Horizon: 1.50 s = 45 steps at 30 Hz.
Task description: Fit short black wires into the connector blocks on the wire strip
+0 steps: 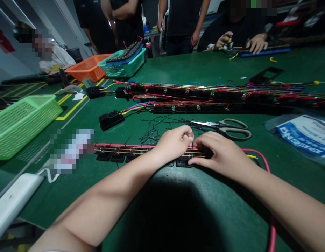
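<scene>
A long black strip (117,157) with copper bars and a red cable along its far edge lies across the table in front of me. My left hand (175,140) is over its middle, thumb and forefinger pinched on a thin black cable tie (192,135). Close beside it, my right hand (218,148) straddles the strip, thumb on the near side and fingers on the far side. Its fingertips come near the tie; whether they touch it I cannot tell. Scissors (222,126) with grey handles lie just beyond my right hand. Cut black tie ends (150,134) are scattered past the strip.
Longer wired strips (178,91) with black connectors (111,119) lie farther back. Green (23,122), orange (91,68) and teal (125,68) baskets stand left. A white power strip (16,203) and a printed plastic bag (306,134) flank me. Across the table, a co-worker's hands (256,43) handle a blue-edged strip.
</scene>
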Each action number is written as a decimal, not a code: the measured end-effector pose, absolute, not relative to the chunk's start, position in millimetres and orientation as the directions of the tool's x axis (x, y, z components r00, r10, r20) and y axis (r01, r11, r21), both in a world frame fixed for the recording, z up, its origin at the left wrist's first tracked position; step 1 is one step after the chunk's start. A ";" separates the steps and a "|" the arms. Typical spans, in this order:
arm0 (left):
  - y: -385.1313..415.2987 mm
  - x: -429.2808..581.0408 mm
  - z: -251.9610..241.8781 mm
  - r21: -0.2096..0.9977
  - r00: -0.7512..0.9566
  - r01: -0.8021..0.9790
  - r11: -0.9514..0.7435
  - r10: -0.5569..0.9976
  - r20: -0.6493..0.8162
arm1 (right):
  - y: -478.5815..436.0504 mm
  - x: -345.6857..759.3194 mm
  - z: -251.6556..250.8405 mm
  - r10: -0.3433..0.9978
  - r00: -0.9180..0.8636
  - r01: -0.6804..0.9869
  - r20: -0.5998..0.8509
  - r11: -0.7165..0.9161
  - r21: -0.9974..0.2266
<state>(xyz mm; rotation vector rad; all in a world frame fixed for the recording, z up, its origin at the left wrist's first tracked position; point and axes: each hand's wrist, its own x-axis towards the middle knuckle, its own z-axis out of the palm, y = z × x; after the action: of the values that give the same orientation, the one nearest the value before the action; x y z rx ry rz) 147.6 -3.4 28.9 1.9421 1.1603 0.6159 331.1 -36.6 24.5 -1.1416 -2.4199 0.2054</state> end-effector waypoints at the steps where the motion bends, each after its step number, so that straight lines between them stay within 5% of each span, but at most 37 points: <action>1: -3.4 147.6 28.8 0.814 0.464 0.509 -0.281 0.886 0.015 | -36.4 330.9 24.7 0.763 -0.553 0.695 0.334 0.644 -0.321; 45: -3.3 148.3 32.3 0.795 0.428 0.540 -0.279 0.904 0.026 | -38.2 330.1 27.1 0.743 -0.554 0.680 0.375 0.664 -0.311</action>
<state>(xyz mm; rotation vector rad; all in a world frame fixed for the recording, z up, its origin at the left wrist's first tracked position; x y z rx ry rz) 148.3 -3.3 32.3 1.9525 1.2183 0.6346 330.1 -38.2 27.1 -1.1059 -2.4014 0.1776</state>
